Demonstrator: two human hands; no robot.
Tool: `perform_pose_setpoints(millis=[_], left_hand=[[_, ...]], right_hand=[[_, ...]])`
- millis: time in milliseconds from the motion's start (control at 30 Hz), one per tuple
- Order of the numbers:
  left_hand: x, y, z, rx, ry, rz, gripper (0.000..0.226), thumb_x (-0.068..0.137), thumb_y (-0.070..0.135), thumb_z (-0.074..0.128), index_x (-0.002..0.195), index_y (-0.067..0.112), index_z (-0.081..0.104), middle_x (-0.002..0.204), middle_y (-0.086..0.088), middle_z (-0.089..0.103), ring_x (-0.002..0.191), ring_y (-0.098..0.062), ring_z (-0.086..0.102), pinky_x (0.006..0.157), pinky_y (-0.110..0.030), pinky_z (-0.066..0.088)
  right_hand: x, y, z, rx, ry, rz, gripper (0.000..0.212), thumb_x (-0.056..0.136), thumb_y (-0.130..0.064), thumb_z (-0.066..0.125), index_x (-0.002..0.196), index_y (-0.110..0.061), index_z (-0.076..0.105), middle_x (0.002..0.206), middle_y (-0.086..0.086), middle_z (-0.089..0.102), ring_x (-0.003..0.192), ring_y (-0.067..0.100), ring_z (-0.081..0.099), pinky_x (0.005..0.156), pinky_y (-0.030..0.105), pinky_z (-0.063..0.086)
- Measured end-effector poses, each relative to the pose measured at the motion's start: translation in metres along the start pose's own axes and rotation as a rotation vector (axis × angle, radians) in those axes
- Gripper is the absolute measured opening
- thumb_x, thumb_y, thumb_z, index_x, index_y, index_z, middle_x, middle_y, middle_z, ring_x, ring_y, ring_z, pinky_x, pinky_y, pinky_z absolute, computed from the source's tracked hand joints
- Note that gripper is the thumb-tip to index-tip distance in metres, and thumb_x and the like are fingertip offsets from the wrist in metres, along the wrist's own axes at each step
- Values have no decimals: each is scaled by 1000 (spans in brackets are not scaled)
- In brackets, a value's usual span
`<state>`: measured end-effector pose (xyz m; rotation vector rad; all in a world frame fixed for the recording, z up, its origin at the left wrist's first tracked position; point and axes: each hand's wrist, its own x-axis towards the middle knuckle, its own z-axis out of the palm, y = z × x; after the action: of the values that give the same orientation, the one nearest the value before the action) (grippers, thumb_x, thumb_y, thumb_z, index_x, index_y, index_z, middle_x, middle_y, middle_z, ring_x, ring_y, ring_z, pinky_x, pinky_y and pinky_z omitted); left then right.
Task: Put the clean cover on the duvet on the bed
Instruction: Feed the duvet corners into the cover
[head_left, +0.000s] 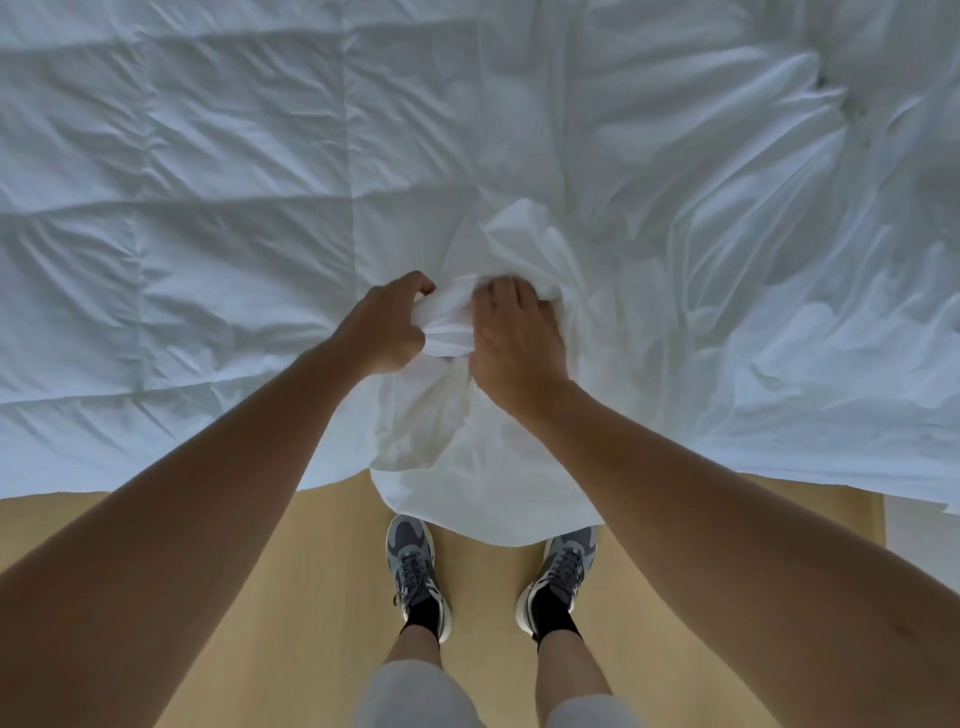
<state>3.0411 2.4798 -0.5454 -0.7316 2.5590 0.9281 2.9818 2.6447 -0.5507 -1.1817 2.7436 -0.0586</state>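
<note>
- The duvet (182, 171) is white and puffy, stitched into big squares. You can see the seam lines clearly on the left side, where it lies fairly flat with soft wrinkles.
- The cover (701, 234) is thinner white fabric, crumpled in loose folds and ridges all over the right side on top of the duvet. Both are spread out right in front of the person and fill the top of the view. The bed itself is hidden under all that white.
- The left hand (387, 325) has its fingers and thumb curled round a wad of the cover near the middle.
- The right hand (511, 343) is just beside it, knuckles up, with its fingers dug into the same bunch. The two hands almost touch, with only a strip of gathered cloth between them.
- Below the hands, a flap of white fabric spills over the near edge and hangs down to between the shoes (413, 566). I can't tell for sure which layer it is.
- The near edge of the bedding runs straight across, level on both sides of that flap.
- The floor (260, 597) is light wood, with open space left and right of the feet. A pale strip sits at the far right corner, and I can't tell what it is.
</note>
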Motion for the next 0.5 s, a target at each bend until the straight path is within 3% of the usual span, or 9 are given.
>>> perform_pose_setpoints(millis=[67,100,200,233,267,300,367,433,500], left_hand=[[-3,7,-3,-66,57,-33,49,81,1,56,126,21,51,109,-7,63,85,-26,61,58,-28,44],[-12,11,2,-41,164,-5,49,78,1,59,124,17,51,110,-8,61,89,-27,59,64,-28,45],[-46,19,37,209,535,326,38,67,-3,66,103,6,62,103,-14,60,89,-35,56,77,-40,46],[-56,20,52,214,496,454,31,68,-4,67,98,5,65,98,-15,62,87,-36,59,77,-44,49],[-62,20,65,192,349,518,29,74,-4,65,102,4,67,101,-16,65,91,-36,61,80,-47,53],[-66,16,76,169,150,476,34,82,-1,62,116,4,65,116,-16,65,104,-35,62,89,-49,54],[-66,5,89,184,-134,222,55,95,8,55,149,10,42,150,-11,48,135,-30,48,111,-42,44],[-60,-5,94,233,-180,64,65,101,20,49,159,19,19,160,-4,37,141,-26,41,111,-40,41],[-57,-9,98,313,-199,30,68,103,33,43,161,28,6,166,3,23,146,-25,33,112,-48,37]], right_hand=[[-1,4,6,-94,-18,42,57,87,-19,63,139,-4,43,135,18,51,123,34,50,101,46,42],[-2,8,10,-118,-40,59,57,89,-20,61,140,-5,41,136,18,50,125,34,50,101,47,42],[2,21,19,-130,-102,83,43,96,-18,54,137,-9,47,131,11,57,121,29,55,97,43,44],[6,25,19,-110,-98,68,37,97,-17,52,133,-11,51,128,9,60,118,27,58,94,41,46],[9,29,18,-72,-82,56,31,98,-17,51,129,-12,55,125,8,63,115,27,61,91,40,48],[10,31,15,-29,-63,46,28,98,-16,51,125,-11,58,121,8,65,111,27,63,89,39,49],[10,35,11,51,-21,36,23,97,-14,54,118,-9,62,114,9,68,105,28,65,87,38,50],[6,39,7,132,0,39,21,94,-11,57,114,-8,64,110,9,68,102,29,65,85,39,50],[1,41,5,198,-15,49,23,89,-6,61,112,-9,65,104,9,67,99,30,64,81,38,50]])
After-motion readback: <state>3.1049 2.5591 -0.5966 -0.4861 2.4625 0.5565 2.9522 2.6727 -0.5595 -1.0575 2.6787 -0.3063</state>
